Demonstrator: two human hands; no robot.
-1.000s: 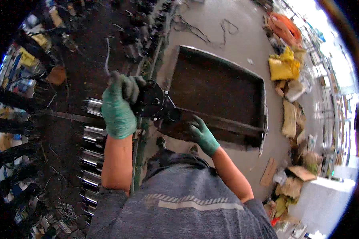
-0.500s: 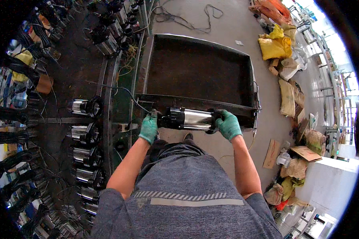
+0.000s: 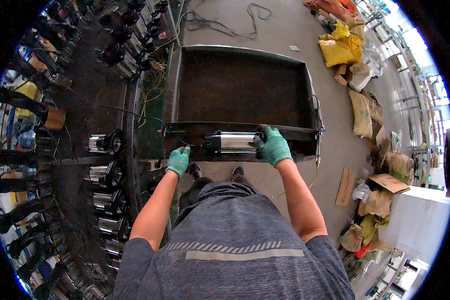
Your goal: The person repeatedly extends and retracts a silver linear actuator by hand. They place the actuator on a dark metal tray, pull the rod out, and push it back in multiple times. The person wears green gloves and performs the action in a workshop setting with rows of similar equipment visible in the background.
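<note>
A silver cylindrical pump (image 3: 237, 142) with black ends lies sideways in the narrow front section of a dark metal tank (image 3: 245, 126). My right hand (image 3: 275, 146), in a green glove, is closed over the pump's black right end. Left of the pump, a short gap from its black end, my gloved left hand (image 3: 178, 160) is at the tank's near left corner with its fingers drawn together. A thin dark cable (image 3: 152, 118) runs from the left to those fingertips and appears pinched there. Shadow hides the pump's far left end.
Several similar pumps (image 3: 110, 201) stand in a row on the dark bench at left, with more (image 3: 127, 65) behind. Yellow sacks (image 3: 341, 50), cardboard (image 3: 345, 186) and a white box (image 3: 417, 225) are on the right. A loose cable (image 3: 230, 31) lies on the floor beyond the tank.
The pump has settled lower into the tank's front section. My left hand has come away from its left end, moving slightly left and nearer me. My right hand stays on the right end.
</note>
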